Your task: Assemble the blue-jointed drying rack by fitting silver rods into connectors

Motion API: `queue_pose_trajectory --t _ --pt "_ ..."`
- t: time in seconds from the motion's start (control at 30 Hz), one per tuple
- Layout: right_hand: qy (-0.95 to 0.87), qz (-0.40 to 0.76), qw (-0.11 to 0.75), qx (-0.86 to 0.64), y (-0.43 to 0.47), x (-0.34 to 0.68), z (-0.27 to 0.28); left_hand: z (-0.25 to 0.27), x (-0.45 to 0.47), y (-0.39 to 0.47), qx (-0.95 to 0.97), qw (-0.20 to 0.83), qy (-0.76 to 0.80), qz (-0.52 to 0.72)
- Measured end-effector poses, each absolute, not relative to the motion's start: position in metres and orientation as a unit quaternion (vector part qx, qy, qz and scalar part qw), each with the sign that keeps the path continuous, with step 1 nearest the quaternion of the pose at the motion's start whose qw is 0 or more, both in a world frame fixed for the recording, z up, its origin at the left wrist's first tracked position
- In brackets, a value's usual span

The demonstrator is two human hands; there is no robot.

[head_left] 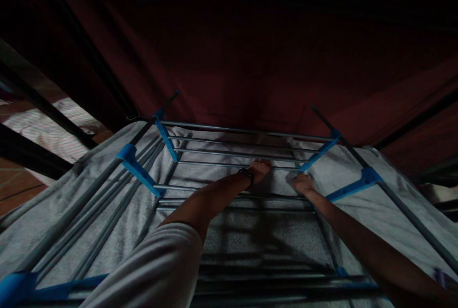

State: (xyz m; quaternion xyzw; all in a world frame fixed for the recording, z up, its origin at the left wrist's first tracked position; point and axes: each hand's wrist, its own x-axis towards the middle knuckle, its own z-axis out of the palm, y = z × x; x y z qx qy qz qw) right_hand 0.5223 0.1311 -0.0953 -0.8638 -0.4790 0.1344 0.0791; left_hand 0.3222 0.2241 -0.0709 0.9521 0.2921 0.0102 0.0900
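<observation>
A partly assembled rack of grey metal tubes (243,155) and blue plastic brackets (138,169) lies on a grey blanket. My left hand (260,169), with a dark band at the wrist, reaches in to the lowest tube of the far shelf. Its fingers are curled round that tube. Closed and just below the lower end of the far right blue bracket (318,154) is my right hand (303,182); what its fingers hold is hidden. Below both forearms run the tubes of the middle shelf (236,210).
The grey blanket (365,222) covers a bed-like surface. Dark red fabric (250,74) hangs behind the rack. Black frame bars (39,93) slant at the left, with striped cloth (53,129) and tiled floor beyond. More tubes lie along the left side.
</observation>
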Motion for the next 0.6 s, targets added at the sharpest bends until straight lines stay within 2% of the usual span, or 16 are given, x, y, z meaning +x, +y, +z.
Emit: queue_pose_trajectory --t 0.17,0.27,0.4,0.53,0.6 --pt "-0.556 0.037 -0.009 -0.831 0.123 0.486 -0.081 -0.042 0.287 0.214 0.948 0.077 0.309 -0.008" --pt "-0.659 0.016 0.013 -0.752 0.129 0.458 -0.071 -0.006 0.250 0.196 0.948 0.108 0.294 -0.058" --pt "-0.761 0.043 0.053 -0.645 0.144 0.417 -0.073 0.076 0.181 0.154 0.917 0.207 0.307 -0.152" --pt "-0.796 0.051 0.070 -0.598 0.161 0.377 -0.082 0.182 0.082 0.128 0.864 0.254 0.396 -0.179" --pt "-0.805 0.053 0.076 -0.585 0.171 0.357 -0.085 0.217 0.023 0.137 0.816 0.294 0.478 -0.136"
